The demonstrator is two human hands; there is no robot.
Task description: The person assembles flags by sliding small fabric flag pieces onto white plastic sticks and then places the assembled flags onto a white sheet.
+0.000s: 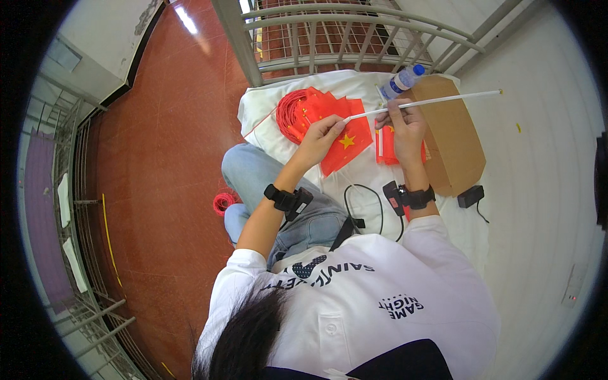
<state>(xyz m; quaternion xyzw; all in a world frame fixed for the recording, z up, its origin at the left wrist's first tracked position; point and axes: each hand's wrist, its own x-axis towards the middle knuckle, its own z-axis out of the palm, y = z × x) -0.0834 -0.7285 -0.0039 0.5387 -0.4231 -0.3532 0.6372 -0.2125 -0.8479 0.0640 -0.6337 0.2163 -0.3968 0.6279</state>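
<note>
A thin white plastic stick (456, 98) slants across in front of me, with a small gold-coloured tip at its far right end. My left hand (324, 134) pinches the stick's left end between thumb and fingertips. Farther along, my right hand (407, 127) holds it between thumb and fingers. Below the stick lies a fanned pile of red flags with yellow stars (349, 140), partly hidden by my left hand. A coil of red cord (289, 114) rests against that pile. More folded red flags (388, 154) lie under my right hand and forearm.
A cardboard box (449, 128) stands at the right by the wall, with a blue-capped water bottle (401, 83) beside it. A black power adapter (470, 196) and a black cable (363, 186) lie nearby. Metal bed rails (351, 42) rise beyond. Another red coil (224, 203) is left of my knee.
</note>
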